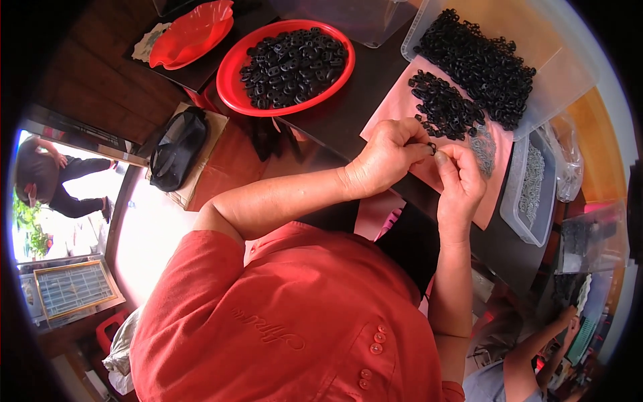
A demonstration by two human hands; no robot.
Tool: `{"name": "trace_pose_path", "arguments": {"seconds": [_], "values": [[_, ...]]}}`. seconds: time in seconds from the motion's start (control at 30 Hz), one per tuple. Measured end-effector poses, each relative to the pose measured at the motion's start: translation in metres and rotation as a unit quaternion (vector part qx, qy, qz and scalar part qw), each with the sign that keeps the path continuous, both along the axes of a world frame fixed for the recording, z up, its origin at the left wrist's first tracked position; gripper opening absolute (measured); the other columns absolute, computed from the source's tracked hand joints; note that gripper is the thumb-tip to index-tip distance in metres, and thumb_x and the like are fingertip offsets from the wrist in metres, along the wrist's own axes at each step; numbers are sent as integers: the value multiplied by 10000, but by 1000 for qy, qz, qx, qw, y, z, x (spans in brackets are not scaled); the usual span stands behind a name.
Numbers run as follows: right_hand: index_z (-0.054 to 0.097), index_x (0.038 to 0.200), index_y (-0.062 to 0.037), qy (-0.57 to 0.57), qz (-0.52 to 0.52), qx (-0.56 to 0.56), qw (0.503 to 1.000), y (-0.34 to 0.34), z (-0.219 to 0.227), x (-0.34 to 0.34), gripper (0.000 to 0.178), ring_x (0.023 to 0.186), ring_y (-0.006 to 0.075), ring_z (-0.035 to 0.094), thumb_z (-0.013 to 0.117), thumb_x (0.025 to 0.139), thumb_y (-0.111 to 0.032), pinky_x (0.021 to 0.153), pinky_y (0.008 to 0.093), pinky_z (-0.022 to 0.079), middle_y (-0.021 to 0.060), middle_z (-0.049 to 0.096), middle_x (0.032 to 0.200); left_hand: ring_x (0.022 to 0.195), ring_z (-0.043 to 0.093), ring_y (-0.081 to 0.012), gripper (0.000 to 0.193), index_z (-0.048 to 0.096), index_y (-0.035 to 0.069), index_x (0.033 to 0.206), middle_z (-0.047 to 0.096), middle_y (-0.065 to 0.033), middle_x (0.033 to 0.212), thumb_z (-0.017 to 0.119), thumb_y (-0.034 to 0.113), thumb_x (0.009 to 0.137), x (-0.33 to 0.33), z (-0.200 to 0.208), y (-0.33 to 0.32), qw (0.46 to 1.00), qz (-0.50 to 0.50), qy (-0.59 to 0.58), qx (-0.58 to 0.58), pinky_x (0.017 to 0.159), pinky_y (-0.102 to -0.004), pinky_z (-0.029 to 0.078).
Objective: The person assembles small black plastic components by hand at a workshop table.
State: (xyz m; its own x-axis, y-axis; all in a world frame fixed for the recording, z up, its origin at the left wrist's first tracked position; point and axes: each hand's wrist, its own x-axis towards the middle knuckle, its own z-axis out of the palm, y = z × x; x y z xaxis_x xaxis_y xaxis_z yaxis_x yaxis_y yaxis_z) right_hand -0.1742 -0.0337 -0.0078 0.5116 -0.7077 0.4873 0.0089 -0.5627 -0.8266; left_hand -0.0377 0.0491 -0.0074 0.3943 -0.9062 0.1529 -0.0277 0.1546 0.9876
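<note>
Over the pink cloth's near edge, both hands meet at a small black plastic part (432, 147) with a loop shape. My left hand (383, 157) pinches it between thumb and fingers. From the other side, my right hand (462, 177) closes thumb and forefinger at the part's edge; anything else in that pinch is too small to make out. Just beyond the fingers, a loose heap of similar black parts (445, 107) lies on the pink cloth (395, 100). Beside the heap is a small pile of thin silvery metal pieces (483, 151).
A clear bin (562, 63) with many black parts stands at the far right. Nearer is a shallow tub (512, 218) of metal pieces beside a plastic bag (569, 167). A red basin (228, 84) of black parts sits far left. Other people (522, 368) are at lower right and far left.
</note>
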Motion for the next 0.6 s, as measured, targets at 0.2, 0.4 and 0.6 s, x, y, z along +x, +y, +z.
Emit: {"name": "trace_pose_path", "arguments": {"seconds": [0.2, 0.4, 0.6], "values": [[601, 850, 4, 2, 11, 16, 1000, 1, -1, -1, 50, 652, 110, 542, 638, 879, 22, 605, 259, 452, 32, 611, 743, 669, 565, -79, 51, 609, -32, 888, 597, -35, 702, 622, 2, 853, -1, 5, 3, 997, 25, -76, -4, 594, -233, 474], [594, 849, 10, 22, 14, -83, 996, 3, 6, 2, 50, 638, 118, 545, 628, 877, 33, 591, 258, 449, 39, 598, 727, 666, 589, -93, 32, 604, -36, 858, 613, -44, 692, 623, -28, 834, -4, -8, 0, 990, 50, -118, -50, 591, -246, 485], [626, 880, 6, 24, 33, 53, 998, 1, 1, -1, 15, 681, 86, 540, 636, 890, 7, 622, 237, 450, 10, 614, 755, 605, 563, -74, 41, 612, -22, 880, 590, -17, 670, 632, 9, 864, -2, -2, 0, 998, 34, -44, -31, 528, -228, 464]]}}
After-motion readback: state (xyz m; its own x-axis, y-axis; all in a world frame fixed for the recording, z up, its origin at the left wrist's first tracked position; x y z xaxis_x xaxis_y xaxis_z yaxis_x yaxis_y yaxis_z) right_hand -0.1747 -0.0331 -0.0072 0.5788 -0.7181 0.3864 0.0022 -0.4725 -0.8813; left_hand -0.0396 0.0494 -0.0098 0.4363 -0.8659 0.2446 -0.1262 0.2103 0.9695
